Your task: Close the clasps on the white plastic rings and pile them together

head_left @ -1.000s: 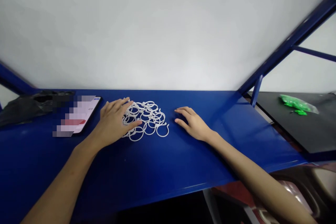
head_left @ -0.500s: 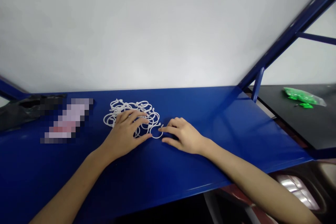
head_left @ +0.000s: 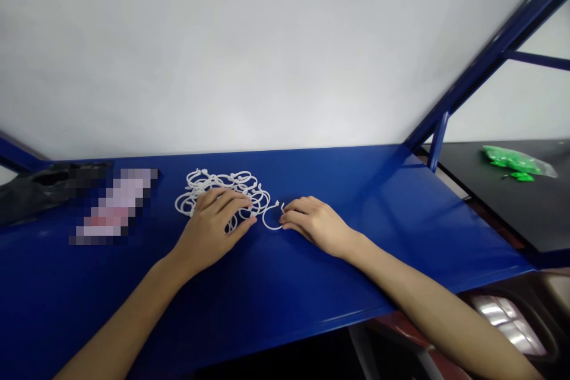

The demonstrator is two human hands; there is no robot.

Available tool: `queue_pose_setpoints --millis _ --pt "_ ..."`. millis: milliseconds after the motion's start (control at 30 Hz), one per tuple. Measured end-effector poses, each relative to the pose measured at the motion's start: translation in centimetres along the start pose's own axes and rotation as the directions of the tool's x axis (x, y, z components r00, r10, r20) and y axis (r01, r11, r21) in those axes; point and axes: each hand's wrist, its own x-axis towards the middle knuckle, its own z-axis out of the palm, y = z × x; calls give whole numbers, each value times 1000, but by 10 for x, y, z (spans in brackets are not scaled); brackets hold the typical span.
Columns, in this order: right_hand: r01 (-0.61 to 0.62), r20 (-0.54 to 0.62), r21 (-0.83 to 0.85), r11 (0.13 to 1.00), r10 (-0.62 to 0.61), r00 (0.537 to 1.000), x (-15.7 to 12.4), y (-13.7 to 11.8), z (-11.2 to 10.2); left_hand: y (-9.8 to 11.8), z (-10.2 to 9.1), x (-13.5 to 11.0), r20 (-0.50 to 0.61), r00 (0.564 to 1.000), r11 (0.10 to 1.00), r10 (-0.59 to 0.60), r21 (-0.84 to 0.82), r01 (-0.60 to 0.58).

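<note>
A tangled heap of thin white shower curtain rings [head_left: 209, 181], with small knobs at their ends, lies on the blue tabletop [head_left: 249, 303]. My left hand [head_left: 218, 219] rests over the heap's front, fingers spread and curved, hiding part of it. Just right of the heap, one single curtain ring [head_left: 264, 222] stands apart with its gap facing away from me. My right hand [head_left: 314, 222] pinches the right side of this ring between thumb and fingers; the fingertips cover that stretch of it.
To the left lie a black plastic bag [head_left: 27, 190] and a blurred-out pinkish item [head_left: 116, 202]. A white wall [head_left: 267, 59] rises behind the table. Blue metal posts [head_left: 439, 139] stand at right, beside a black table [head_left: 499, 208] with a clear bag of green pieces [head_left: 516, 160].
My right hand has closed on the single ring and drawn it slightly right, away from the heap and my left thumb. My left hand has stayed nearly still over the heap.
</note>
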Motion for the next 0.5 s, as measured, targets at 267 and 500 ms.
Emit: queue_pose_setpoints --millis 267,500 --pt "53 -179 199 979 -17 984 -1 -8 -3 32 3 10 7 1000 979 -29 -200 30" --pt "-2 -485 239 971 121 866 -4 -8 -3 58 0 25 79 968 894 -238 -372 250"
